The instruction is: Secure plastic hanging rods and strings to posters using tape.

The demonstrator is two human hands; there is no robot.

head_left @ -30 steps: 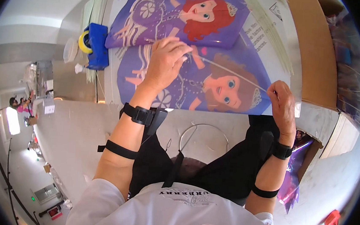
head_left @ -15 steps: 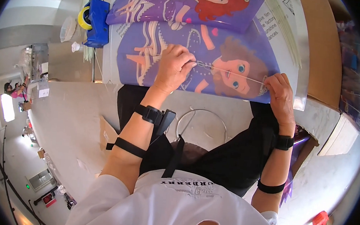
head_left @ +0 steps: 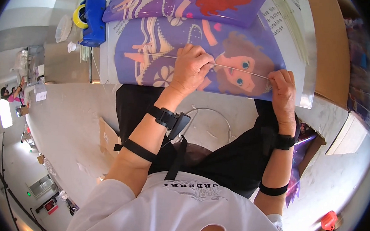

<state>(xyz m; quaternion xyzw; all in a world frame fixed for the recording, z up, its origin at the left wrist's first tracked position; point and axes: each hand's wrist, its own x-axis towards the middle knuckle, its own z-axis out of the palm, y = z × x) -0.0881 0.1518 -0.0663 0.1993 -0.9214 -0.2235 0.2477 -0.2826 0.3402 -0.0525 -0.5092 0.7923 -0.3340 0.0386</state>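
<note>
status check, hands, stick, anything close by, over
Left hand pinching thin pale stick partway along; right hand near its right end. Stick across nearer purple printed sheet, contact unclear. Blue tape dispenser off left, apart from both hands.

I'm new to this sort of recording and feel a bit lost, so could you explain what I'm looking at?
Happily. There is no machine here: the hands belong to a person, whose arms come up from the lower edge. The view is from a fisheye camera worn on the head and looking down, so straight edges bend near the rim.

On the work surface lies a purple sheet printed with a cartoon figure, and a second, similar printed sheet overlaps its far edge. A blue tape dispenser is at the left, and loose pale sticks lie at the right.

The left hand and right hand both pinch one thin pale stick over the nearer sheet, the right hand near its end.
</note>
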